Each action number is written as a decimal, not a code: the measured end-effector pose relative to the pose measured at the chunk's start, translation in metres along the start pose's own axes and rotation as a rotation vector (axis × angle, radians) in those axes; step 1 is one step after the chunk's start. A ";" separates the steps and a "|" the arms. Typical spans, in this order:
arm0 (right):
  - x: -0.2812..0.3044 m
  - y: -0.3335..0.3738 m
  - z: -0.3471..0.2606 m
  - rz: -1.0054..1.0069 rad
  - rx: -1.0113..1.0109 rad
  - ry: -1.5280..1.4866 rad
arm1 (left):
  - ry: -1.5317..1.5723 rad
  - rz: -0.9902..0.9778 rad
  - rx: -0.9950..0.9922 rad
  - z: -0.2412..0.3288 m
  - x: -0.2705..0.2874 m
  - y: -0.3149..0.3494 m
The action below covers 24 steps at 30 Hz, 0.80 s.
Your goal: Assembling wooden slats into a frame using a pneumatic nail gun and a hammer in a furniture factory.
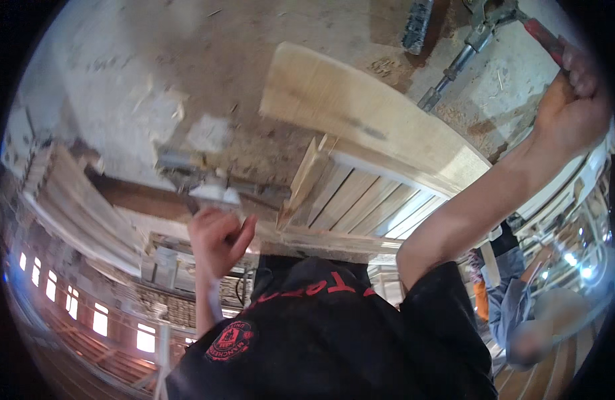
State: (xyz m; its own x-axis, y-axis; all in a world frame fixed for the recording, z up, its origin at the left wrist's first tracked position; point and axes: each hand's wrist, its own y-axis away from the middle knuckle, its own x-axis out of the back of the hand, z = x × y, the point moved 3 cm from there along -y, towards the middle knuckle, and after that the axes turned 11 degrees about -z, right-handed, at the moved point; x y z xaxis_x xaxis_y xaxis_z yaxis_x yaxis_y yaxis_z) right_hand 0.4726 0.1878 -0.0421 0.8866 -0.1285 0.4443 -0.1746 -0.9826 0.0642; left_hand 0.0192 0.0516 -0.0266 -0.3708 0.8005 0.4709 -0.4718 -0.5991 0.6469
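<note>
The two hands are well apart, one toward each end of the tabletop (254, 87). The right hand (577, 93), at the far right, has its fingers curled round the end of a red handle (544, 40). That handle belongs to a metal clamp (477, 43) on the right part of the tabletop, whose rod points down toward the long edge of a wide pale board (361, 107). The rod's tip is at the board's edge; whether it presses there I cannot tell.

The left hand (221, 237) is over the near edge of the tabletop, left of the middle, its fingers loosely bent and the thumb side toward the right. It is close to a second clamp (214, 177), which is blurred; I cannot tell whether the fingers touch it or hold anything.

The board lies slantwise from the middle of the tabletop toward the right. Between it and the near edge lies a row of slats (364, 197), with a narrow wooden strip (304, 180) at their left end. A dark, rough block (417, 27) lies beyond the board, left of the metal clamp.
</note>
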 end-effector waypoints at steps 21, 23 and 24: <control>-0.055 0.076 -0.023 0.435 0.287 0.066 | -0.083 0.820 0.006 0.004 -0.031 0.034; -0.048 0.135 -0.042 0.500 0.279 -0.027 | -0.158 0.906 -0.031 -0.009 -0.035 0.033; -0.046 0.172 -0.052 0.433 0.177 -0.109 | -0.183 0.927 -0.046 -0.010 -0.035 0.034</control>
State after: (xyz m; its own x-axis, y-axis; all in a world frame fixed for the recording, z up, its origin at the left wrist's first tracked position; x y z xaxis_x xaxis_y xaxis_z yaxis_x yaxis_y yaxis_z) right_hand 0.3793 0.0318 -0.0053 0.7900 -0.5347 0.3000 -0.4700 -0.8424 -0.2637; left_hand 0.0081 0.0030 -0.0276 -0.4846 -0.0073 0.8747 -0.0846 -0.9949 -0.0551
